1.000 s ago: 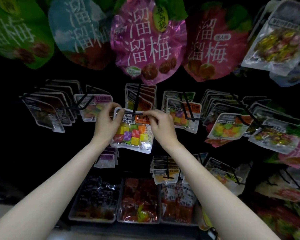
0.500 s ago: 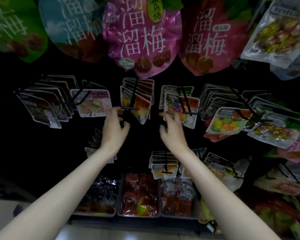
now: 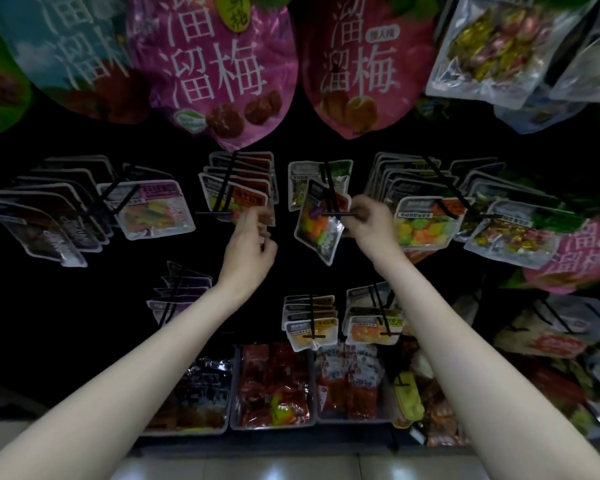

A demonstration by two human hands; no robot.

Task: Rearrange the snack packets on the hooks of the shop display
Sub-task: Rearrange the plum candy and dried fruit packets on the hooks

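Bags [image 3: 219, 67] printed "溜溜梅" overhead

large bags [image 3: 222, 64] top row | hooked packets [image 3: 319, 223] middle row | trays [image 3: 274, 386] beneath, by the floor [image 3: 291, 469]

Packet [image 3: 317, 225] at right fingers [image 3: 359, 211]: clear, orange, yellow, green cubes, purple spot. Big bag [image 3: 219, 64] above left fingers [image 3: 257, 220]: magenta, white characters. Hooks [image 3: 219, 188]: black. Trays [image 3: 274, 386] below: red packs.
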